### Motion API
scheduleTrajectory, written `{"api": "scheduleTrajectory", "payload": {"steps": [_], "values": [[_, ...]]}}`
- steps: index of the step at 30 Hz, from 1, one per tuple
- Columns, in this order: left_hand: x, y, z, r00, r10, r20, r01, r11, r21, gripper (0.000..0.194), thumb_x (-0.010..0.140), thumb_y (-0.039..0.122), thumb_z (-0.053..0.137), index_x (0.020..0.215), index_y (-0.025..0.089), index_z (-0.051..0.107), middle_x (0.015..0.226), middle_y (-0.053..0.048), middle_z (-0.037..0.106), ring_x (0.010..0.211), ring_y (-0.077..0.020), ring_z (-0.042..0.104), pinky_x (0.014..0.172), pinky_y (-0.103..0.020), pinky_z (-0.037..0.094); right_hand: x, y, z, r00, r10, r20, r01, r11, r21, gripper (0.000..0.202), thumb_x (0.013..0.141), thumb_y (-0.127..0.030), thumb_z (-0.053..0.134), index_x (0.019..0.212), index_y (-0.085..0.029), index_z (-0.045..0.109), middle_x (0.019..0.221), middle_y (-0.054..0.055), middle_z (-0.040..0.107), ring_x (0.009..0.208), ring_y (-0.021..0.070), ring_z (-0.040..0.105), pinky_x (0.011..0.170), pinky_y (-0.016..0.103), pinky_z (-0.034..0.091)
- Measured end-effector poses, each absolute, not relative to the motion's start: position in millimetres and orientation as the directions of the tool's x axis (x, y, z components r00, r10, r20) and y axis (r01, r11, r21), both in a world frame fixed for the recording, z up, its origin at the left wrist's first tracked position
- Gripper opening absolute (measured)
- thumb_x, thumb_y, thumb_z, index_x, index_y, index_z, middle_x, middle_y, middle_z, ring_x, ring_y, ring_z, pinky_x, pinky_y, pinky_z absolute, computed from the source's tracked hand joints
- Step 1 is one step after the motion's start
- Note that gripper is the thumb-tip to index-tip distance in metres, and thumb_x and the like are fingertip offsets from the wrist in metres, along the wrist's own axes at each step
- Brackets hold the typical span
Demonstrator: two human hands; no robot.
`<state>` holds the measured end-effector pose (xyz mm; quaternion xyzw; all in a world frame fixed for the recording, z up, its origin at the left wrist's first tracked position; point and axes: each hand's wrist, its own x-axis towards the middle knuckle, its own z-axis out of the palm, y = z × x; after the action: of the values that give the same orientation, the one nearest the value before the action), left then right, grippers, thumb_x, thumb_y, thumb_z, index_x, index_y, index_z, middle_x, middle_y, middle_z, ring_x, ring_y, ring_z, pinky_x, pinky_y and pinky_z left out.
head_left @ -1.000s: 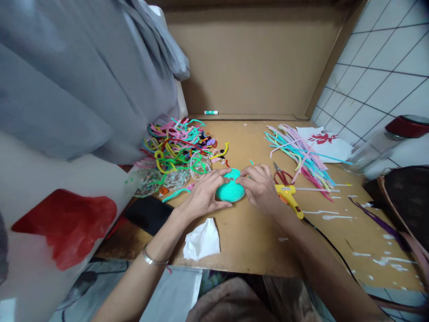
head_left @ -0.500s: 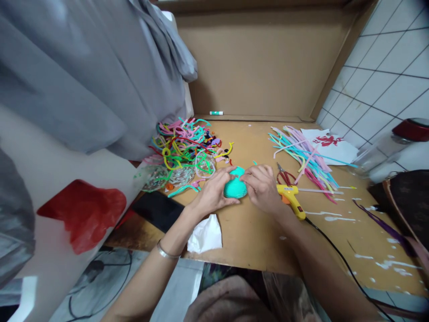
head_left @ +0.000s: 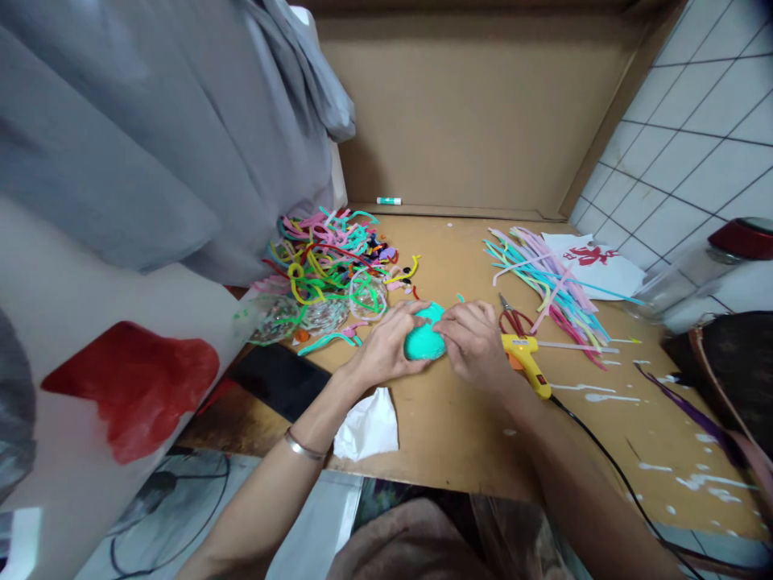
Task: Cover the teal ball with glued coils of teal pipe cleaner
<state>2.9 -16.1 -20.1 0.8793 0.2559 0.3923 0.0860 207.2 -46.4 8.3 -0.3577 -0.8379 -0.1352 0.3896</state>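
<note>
A round turquoise ball (head_left: 425, 341) sits in my left hand (head_left: 387, 342), whose fingers and thumb curl around its left side. My right hand (head_left: 474, 338) is closed in a pinch against the ball's upper right side; whatever lies between those fingertips is too small to make out. Just right of that hand lies a yellow hot glue gun (head_left: 527, 362), with red-handled scissors (head_left: 514, 321) behind it. A crumpled white cloth or tissue (head_left: 367, 425) rests on the table below my left hand.
Tangled colourful pipe cleaners (head_left: 326, 254) are heaped at the back left, near a dark phone-like slab (head_left: 281, 380). Straight pipe cleaners (head_left: 547, 278) lie at right. Beyond them stand a clear bottle with red lid (head_left: 694, 270) and a brown bag (head_left: 730, 379). The glue gun's cord (head_left: 609, 459) trails rightward.
Both hands stay at the ball with almost the same hold. My left thumb has drawn in closer along the ball's lower edge. The view has shifted slightly.
</note>
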Motion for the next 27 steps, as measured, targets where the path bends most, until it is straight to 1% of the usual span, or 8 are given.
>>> {"api": "scheduleTrajectory", "payload": {"steps": [9,12,18,22,27], "values": [[-1.3,-17.5,-13.7,0.583,0.530,0.616,0.342,-0.847,0.406,0.050,0.072,0.029,0.077,0.113,0.020,0.050,0.138,-0.017,0.057,0.128,-0.0310,0.057,0.104,-0.052,0.048,205.2,-49.3,8.6,-0.436,0.542,0.718,0.680,0.721,-0.132,0.022,0.094,-0.012,0.045,0.090,-0.020,0.065,0.087,0.005,0.067,0.084,0.0193,0.056,0.083,0.038,0.036],[-4.1,-17.1,-12.7,0.591,0.522,0.615,0.333,-0.852,0.404,0.052,0.072,0.030,0.077,0.115,0.021,0.050,0.137,-0.017,0.058,0.127,-0.0316,0.057,0.105,-0.053,0.048,204.2,-50.2,8.7,-0.432,0.549,0.716,0.670,0.726,-0.152,0.022,0.095,-0.014,0.045,0.091,-0.020,0.065,0.086,0.005,0.066,0.084,0.0193,0.056,0.083,0.038,0.036],[-10.1,-16.7,-12.9,0.620,0.494,0.609,0.298,-0.867,0.400,0.052,0.071,0.032,0.078,0.115,0.022,0.051,0.138,-0.016,0.058,0.130,-0.0331,0.055,0.107,-0.055,0.046,203.1,-51.1,7.0,-0.420,0.590,0.690,0.640,0.732,-0.236,0.023,0.097,-0.019,0.045,0.091,-0.022,0.067,0.087,0.004,0.066,0.084,0.0192,0.057,0.083,0.038,0.037],[-11.7,-16.9,-13.2,0.632,0.487,0.603,0.293,-0.870,0.396,0.050,0.073,0.031,0.076,0.115,0.022,0.052,0.140,-0.016,0.057,0.131,-0.0336,0.055,0.108,-0.056,0.046,203.6,-51.9,7.1,-0.433,0.594,0.678,0.635,0.735,-0.238,0.022,0.097,-0.020,0.045,0.090,-0.021,0.066,0.088,0.005,0.066,0.085,0.0192,0.056,0.081,0.037,0.036],[-12.1,-17.2,-13.4,0.634,0.462,0.620,0.282,-0.885,0.370,0.050,0.073,0.029,0.076,0.116,0.021,0.052,0.140,-0.018,0.057,0.130,-0.0336,0.055,0.109,-0.055,0.046,203.2,-52.6,7.7,-0.454,0.584,0.673,0.624,0.748,-0.227,0.020,0.098,-0.020,0.045,0.091,-0.021,0.064,0.088,0.004,0.066,0.086,0.0189,0.056,0.081,0.036,0.037]]}}
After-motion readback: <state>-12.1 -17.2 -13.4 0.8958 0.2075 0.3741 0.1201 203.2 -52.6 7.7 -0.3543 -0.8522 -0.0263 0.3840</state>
